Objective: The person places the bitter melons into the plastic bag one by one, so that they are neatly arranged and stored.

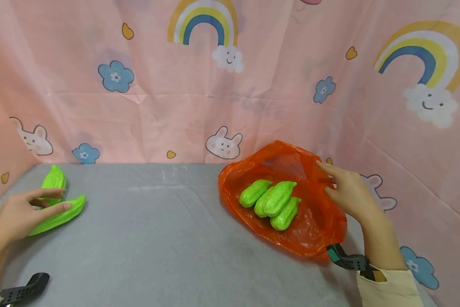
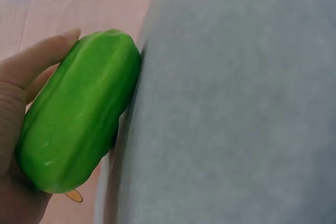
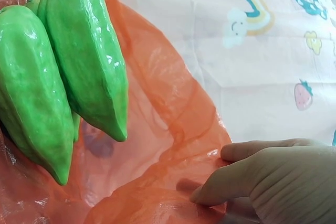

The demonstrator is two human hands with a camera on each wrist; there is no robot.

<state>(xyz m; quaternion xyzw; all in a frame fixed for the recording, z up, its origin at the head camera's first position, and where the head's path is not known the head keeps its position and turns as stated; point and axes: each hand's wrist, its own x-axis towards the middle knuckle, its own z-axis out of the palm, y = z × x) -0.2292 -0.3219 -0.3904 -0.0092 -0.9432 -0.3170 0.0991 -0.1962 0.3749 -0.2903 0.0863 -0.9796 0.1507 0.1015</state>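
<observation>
At the far left of the table, my left hand (image 1: 24, 211) is over two green ridged gourds. The nearer gourd (image 1: 61, 218) lies slantwise along the thumb, and the farther gourd (image 1: 54, 179) is beyond the index finger. In the left wrist view one gourd (image 2: 79, 114) covers much of the palm; whether the fingers grip either gourd is hidden. An orange plastic bag (image 1: 314, 230) lies at the right with its mouth facing me. Several green gourds (image 1: 279, 199) are heaped inside it. My right hand (image 1: 348, 187) pinches the bag's right rim between thumb and fingers.
The grey tabletop (image 1: 145, 238) stretches between the two hands. A pink printed curtain (image 1: 157, 119) hangs along the back and sides of the table. Each wrist carries a dark strap mount, such as the right mount (image 1: 348, 259).
</observation>
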